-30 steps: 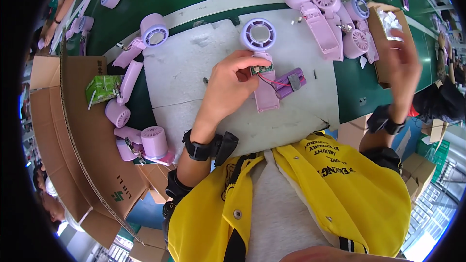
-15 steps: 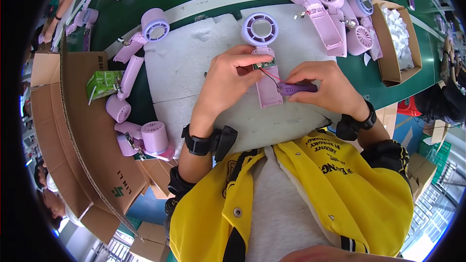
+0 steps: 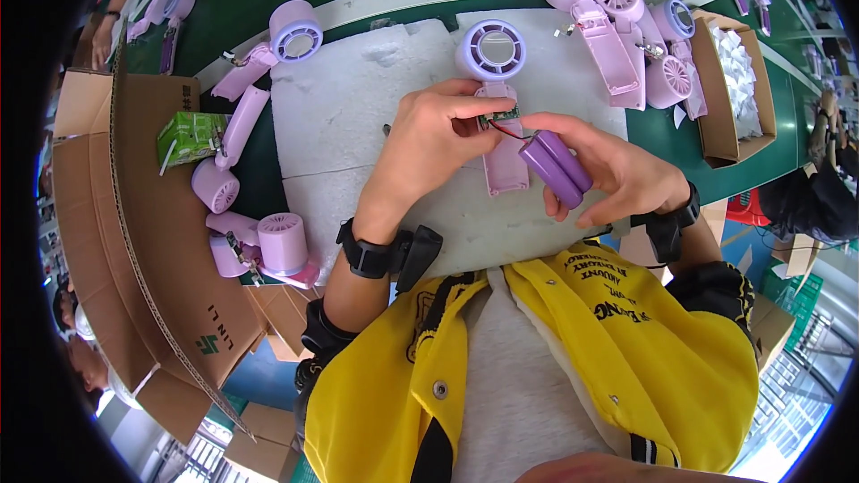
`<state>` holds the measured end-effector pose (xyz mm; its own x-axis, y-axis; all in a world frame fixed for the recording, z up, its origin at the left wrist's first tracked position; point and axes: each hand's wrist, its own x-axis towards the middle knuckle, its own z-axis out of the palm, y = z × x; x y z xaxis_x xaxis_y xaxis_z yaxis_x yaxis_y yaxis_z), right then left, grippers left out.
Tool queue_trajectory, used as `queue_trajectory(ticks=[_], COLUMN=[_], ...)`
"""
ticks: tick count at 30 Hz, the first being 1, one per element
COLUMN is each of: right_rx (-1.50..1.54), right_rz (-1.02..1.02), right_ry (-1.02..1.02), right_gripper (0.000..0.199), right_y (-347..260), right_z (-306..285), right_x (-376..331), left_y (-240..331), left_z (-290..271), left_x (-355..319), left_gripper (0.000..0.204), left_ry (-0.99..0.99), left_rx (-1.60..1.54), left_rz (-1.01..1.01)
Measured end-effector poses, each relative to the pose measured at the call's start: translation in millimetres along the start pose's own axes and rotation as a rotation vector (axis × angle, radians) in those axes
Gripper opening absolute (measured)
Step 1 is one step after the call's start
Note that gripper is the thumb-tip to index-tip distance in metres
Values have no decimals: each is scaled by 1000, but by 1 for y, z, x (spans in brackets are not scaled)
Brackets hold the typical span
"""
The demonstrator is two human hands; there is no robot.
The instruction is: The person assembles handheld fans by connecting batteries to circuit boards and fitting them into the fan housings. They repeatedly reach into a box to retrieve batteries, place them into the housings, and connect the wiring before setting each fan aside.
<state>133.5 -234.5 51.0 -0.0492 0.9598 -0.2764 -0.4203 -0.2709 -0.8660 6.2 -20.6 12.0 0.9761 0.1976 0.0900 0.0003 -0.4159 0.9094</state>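
Note:
In front of me a pink handheld fan lies on its back, its round lilac head [image 3: 497, 50] away from me and its open handle shell [image 3: 506, 172] toward me. My left hand [image 3: 431, 132] pinches a small green circuit board [image 3: 501, 114] over the upper part of the handle. My right hand [image 3: 622, 172] holds a purple battery pack [image 3: 557, 168] of two cylinders between thumb and fingers, just right of the handle. Thin red and black wires [image 3: 508, 131] run from the board to the pack. The fingertips partly hide the board.
A white foam sheet [image 3: 335, 107] lies under the work on the green table. More pink fans [image 3: 617, 36] are grouped at the far right, beside a carton [image 3: 761, 112] of white pieces. Other fan parts [image 3: 242, 130], a green packet [image 3: 192, 136] and a large open carton [image 3: 165, 233] are at the left.
My right hand has turned the battery pack, so both cylinders now show, tilted beside the handle. My left hand keeps its pinch on the board. The whole view has shifted slightly.

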Motion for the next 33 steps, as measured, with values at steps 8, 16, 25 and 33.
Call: queue_trajectory(ticks=[8, 16, 25, 33], right_rx=[-151, -910, -1160, -1130], right_rz=[129, -167, -290, -337], right_ry=[166, 137, 279, 420], right_gripper=[86, 75, 73, 72], right_y=[-7, -11, 4, 26], right_z=[-4, 4, 19, 27], right_x=[1, 7, 18, 25], left_y=[-2, -1, 6, 6], left_z=[2, 1, 0, -1], left_x=[0, -1, 0, 0], left_gripper=[34, 37, 36, 34], left_ry=[6, -23, -34, -33], left_rx=[21, 83, 100, 76], left_rz=[34, 40, 22, 28])
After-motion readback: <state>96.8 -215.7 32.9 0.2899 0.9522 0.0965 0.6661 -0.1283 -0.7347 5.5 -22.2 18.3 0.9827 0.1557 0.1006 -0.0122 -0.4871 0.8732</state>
